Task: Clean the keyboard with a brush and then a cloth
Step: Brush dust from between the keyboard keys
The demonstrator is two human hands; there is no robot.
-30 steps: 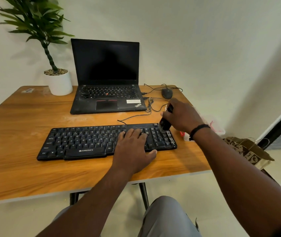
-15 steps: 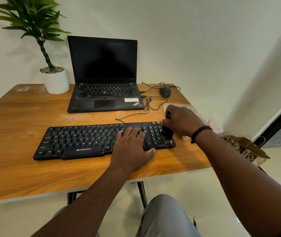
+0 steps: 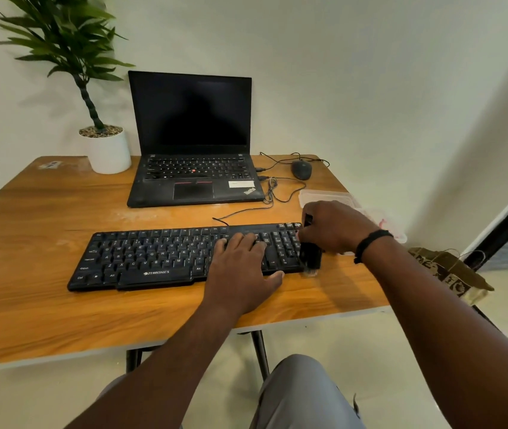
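Right hand (image 3: 334,226) clamps brush (image 3: 310,257) at keyboard (image 3: 159,257) right end, bristles at its front edge. Left hand (image 3: 241,270) lies flat on keyboard, fingers relaxed.

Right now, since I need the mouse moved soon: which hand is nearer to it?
Right. The right hand grips the brush at the keyboard's right end, below the mouse. The left hand rests on the keys, farther away.
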